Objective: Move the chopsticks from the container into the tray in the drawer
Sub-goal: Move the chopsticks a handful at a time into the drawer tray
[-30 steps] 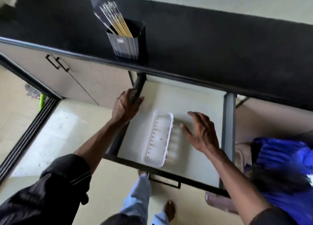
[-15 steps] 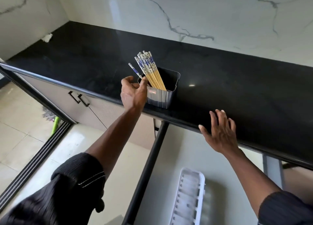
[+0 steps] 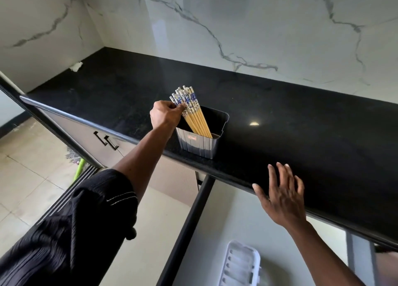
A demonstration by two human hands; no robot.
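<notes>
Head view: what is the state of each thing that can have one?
chopsticks: bundled in container, leaning left.
container: upright on countertop.
drawer: pulled open.
tray: in drawer, visible part empty.
left hand: pinching chopstick tops.
right hand: open, at countertop edge.
cabinet doors: closed.

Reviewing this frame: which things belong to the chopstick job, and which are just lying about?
Job: chopsticks, pinched by left hand; container; tray; drawer.
Lying about: paper scrap on counter; green stick on floor. Right hand rests on the counter edge.
</notes>
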